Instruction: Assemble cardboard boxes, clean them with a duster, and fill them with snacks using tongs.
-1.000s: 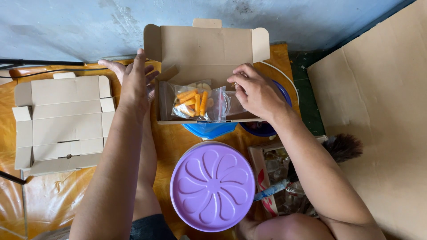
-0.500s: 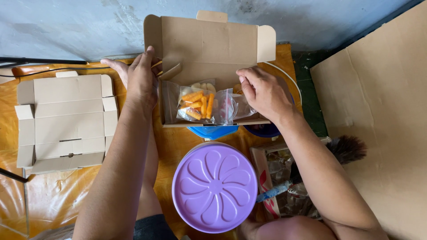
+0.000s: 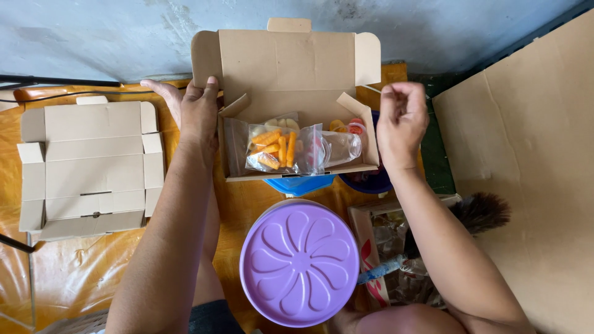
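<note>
The right hand (image 3: pixel 401 120) has been lifted off the clear snack bag (image 3: pixel 291 148) and is now loosely curled, holding nothing. The bag is left lying inside the open cardboard box (image 3: pixel 291 68), whose left wall is held steady by the left hand (image 3: pixel 195 111).

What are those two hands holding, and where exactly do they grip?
The left hand grips the open cardboard box at the left edge of its lid. The right hand hovers loosely curled, holding nothing.
</note>
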